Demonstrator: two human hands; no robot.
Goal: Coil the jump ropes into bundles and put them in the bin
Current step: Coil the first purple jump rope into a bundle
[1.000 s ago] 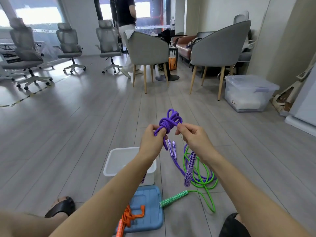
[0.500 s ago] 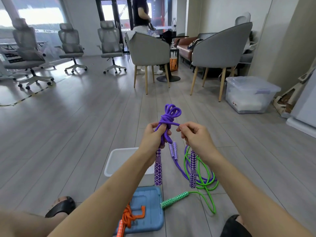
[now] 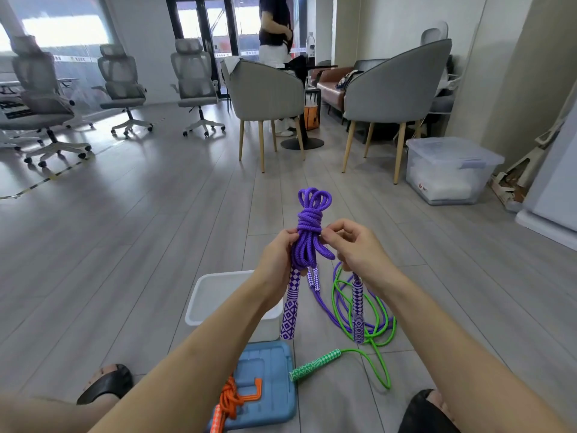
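Two hands work one purple jump rope (image 3: 307,232), held upright in the air above the floor, beyond the white bin (image 3: 218,295). The left hand (image 3: 278,260) wraps its fingers round the folded strands just above the patterned handles (image 3: 290,307), which hang down. The right hand (image 3: 349,245) pinches the cord at the wrapped band with thumb and forefinger; whether it holds the loose tail I cannot tell. Judging by the tight turns and the loops standing out on top, the coil is nearly bound, and the step in hand is securing it. Next the end wants tucking so it cannot unwind, then the bundle goes into the bin. A green jump rope (image 3: 368,335) and another purple cord (image 3: 327,307) lie loose on the floor to the bin's right; an orange rope (image 3: 229,401) rests on the blue lid (image 3: 268,385).
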